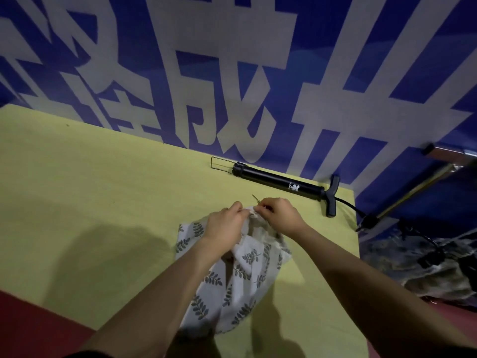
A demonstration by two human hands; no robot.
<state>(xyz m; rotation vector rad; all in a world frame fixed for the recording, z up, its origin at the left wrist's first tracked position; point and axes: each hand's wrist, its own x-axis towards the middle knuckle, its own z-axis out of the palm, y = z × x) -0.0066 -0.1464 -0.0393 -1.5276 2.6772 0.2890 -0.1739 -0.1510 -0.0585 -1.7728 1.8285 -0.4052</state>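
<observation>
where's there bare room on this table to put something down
Widest bare patch: the yellow table left of the leaf-print bag, back to the blue banner. A narrow strip lies between bag and the table's right edge. Crowded far right, where left hand and right hand pinch the bag's top near the black pump.

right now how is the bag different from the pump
The bag is soft, crumpled white cloth with a leaf print; the pump is a rigid black tube. The left hand and right hand pinch the bag's top; nobody touches the pump. The bag lies near the front edge, the pump along the back. Both rest on the yellow table.
</observation>
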